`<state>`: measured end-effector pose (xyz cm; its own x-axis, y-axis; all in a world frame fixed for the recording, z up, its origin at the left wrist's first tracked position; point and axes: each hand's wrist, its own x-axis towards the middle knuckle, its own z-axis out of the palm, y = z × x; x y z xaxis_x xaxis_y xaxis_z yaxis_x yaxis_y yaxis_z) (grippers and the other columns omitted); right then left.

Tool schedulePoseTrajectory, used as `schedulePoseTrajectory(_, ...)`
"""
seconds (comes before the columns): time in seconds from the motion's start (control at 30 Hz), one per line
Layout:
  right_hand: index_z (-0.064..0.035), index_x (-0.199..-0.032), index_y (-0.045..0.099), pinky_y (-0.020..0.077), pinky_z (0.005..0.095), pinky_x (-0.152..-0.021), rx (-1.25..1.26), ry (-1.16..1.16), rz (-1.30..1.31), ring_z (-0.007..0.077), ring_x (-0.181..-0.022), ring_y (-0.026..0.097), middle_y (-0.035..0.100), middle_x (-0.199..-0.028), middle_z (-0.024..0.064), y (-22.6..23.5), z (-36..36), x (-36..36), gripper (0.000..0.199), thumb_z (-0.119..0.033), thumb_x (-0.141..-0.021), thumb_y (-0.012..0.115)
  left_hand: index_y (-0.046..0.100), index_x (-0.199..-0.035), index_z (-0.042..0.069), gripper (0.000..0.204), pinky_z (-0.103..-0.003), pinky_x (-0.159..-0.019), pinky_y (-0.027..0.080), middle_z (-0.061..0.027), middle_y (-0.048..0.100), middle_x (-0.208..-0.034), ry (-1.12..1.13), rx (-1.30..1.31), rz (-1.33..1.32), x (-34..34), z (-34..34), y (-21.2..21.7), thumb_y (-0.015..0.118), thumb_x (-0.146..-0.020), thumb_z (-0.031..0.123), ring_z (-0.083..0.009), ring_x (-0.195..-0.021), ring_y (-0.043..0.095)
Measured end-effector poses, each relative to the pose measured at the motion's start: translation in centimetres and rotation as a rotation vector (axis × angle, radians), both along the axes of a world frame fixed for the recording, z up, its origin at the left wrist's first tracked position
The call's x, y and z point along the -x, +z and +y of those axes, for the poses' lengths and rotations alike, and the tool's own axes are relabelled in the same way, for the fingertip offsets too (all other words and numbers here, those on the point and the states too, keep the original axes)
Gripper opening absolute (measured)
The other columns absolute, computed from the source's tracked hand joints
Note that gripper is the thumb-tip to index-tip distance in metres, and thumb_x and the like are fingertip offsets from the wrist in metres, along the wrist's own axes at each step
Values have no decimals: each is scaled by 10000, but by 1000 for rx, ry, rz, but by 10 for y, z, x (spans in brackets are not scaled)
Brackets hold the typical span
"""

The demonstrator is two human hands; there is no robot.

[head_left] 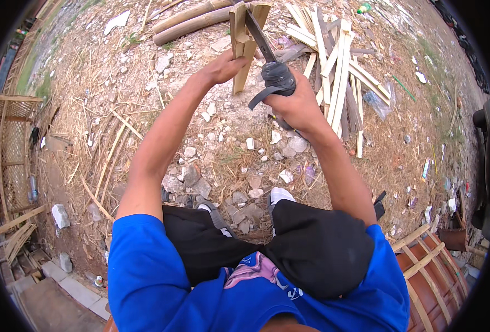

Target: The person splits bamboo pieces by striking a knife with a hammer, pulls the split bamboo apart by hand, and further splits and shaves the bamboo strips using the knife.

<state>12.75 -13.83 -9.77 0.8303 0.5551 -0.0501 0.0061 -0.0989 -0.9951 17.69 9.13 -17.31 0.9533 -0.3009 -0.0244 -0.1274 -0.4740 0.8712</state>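
Observation:
My left hand (226, 67) is closed round an upright piece of bamboo (238, 30), ahead of me near the top of the head view. The bamboo is pale and looks split lengthwise into parts. My right hand (300, 108) grips a machete (260, 39) by its handle, which is wrapped in black with a loose strap end hanging off. Its dark blade slants up to the left and lies in among the bamboo parts near their top. How deep the blade sits cannot be made out. The blade's tip is partly hidden.
A pile of split bamboo strips (339, 72) lies right of my right hand. Uncut bamboo poles (195, 25) rest on the ground at the far left of the bamboo. Stones (192, 174) and dry straw cover the ground before my feet. Slatted frames (12, 155) stand at the left edge.

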Motion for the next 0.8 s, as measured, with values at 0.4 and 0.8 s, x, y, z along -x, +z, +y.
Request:
schedulePoseTrajectory(0.4, 0, -989, 601, 471, 271, -675, 75, -219, -374, 130, -693, 572, 630, -787, 73, -14, 14, 15, 307, -56, -691, 646, 443, -1374, 92, 448, -376, -1065, 364, -92, 516, -1309, 38, -64, -63, 7, 5, -8, 450, -988, 319, -213, -1237, 472)
schedulePoseTrajectory(0.8, -22, -970, 625, 479, 295, -700, 39, -63, -65, 124, -731, 583, 652, -814, 52, -14, -1, 14, 306, -131, -696, 708, 553, -1223, 42, 394, -383, -1001, 406, -124, 576, -1221, 31, -242, -45, 10, -1, 14, 450, -942, 299, -238, -1152, 530)
